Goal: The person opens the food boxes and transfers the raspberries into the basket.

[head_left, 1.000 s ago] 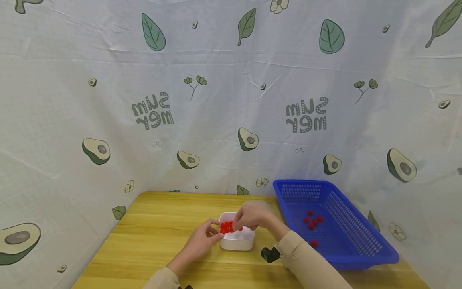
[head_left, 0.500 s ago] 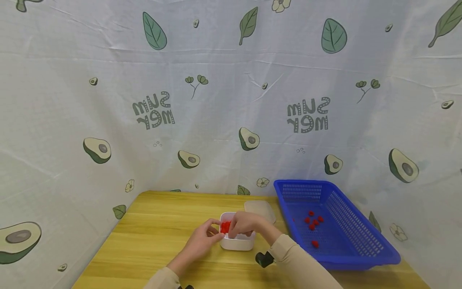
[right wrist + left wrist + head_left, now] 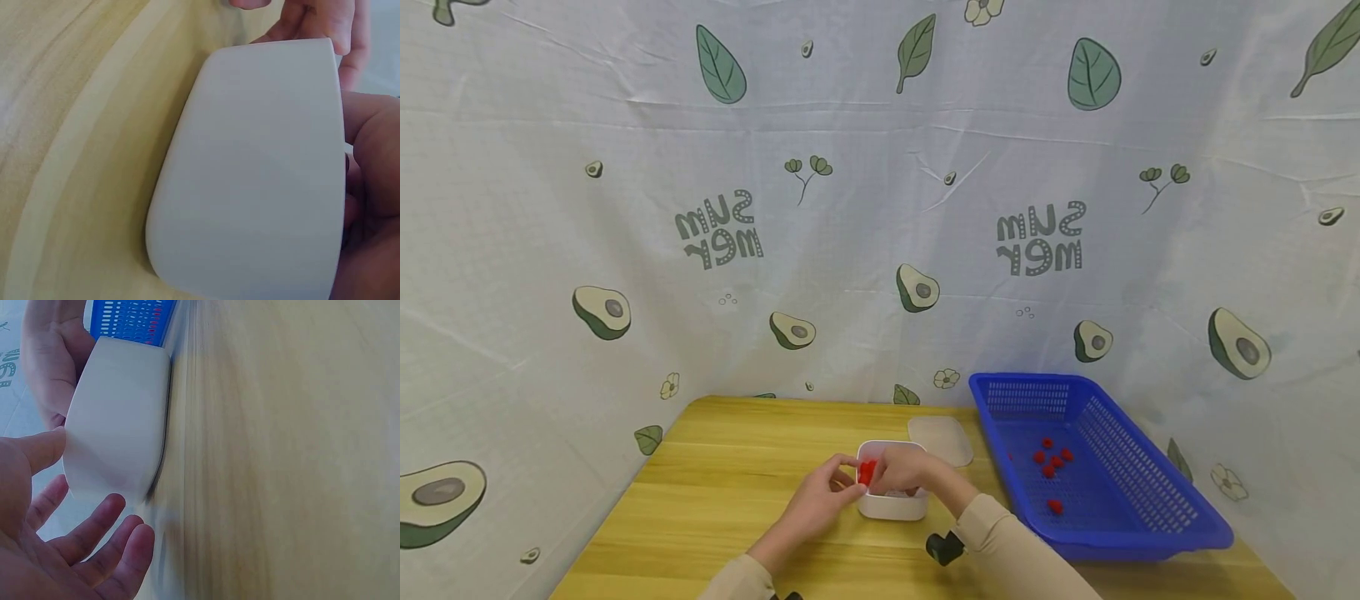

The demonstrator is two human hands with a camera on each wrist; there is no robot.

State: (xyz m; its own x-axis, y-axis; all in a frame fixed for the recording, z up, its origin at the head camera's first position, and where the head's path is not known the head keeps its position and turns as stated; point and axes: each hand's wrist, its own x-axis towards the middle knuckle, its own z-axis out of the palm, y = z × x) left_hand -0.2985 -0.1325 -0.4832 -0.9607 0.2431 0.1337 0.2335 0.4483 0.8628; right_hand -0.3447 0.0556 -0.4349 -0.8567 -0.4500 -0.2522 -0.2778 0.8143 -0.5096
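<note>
A white plastic box (image 3: 891,507) stands on the wooden table, with small red berry-like pieces (image 3: 866,472) inside at its left. My left hand (image 3: 823,492) holds the box's left end between thumb and index finger; in the left wrist view its other fingers (image 3: 128,550) spread beside the wall. My right hand (image 3: 898,468) reaches down into the box from the right, fingers bent close beside the red pieces. Its fingertips are hidden behind the box wall (image 3: 250,169) in the right wrist view, so I cannot tell whether they hold a piece.
A blue plastic basket (image 3: 1120,546) stands at the right of the table, with several red pieces (image 3: 1056,461) on its bottom. Behind the box, near the basket, lies a translucent lid (image 3: 942,437). A printed curtain (image 3: 850,250) hangs behind the table (image 3: 722,483).
My right hand has moved left and lower into the box, covering more of the red pieces and uncovering the lid. My left hand stays at the box's left end.
</note>
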